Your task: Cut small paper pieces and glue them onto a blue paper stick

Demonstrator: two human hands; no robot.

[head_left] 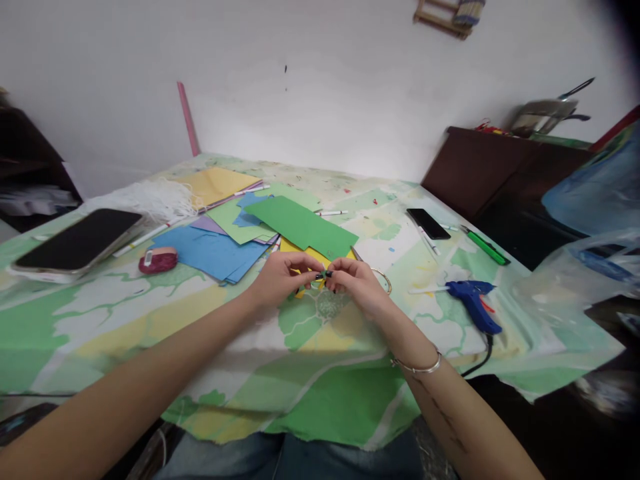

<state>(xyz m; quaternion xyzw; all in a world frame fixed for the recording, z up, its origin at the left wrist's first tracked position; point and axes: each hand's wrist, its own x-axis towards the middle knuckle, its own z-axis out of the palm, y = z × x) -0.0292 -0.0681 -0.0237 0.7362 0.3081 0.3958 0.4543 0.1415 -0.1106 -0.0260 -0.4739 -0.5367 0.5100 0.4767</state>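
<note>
Your L hand (283,277) and R hand (360,283) meet near the front of the bench (410,340), both sets of fingers pinching a small green piece (324,274); exact shape's too tiny to tell. Two-sided tip grip prob. lets you turn it w/o losing it. Green card (305,227) lies approx. 11 to 12 o'clock from it, blue sheets (210,250) btwn 9 & 10, seemingly kept within reach. Glue gun (473,303) rests just past 3 o'clock, nozzle pointing away from you, likely for safety; cutter (485,245) sits btwn 2 & 3.
</note>
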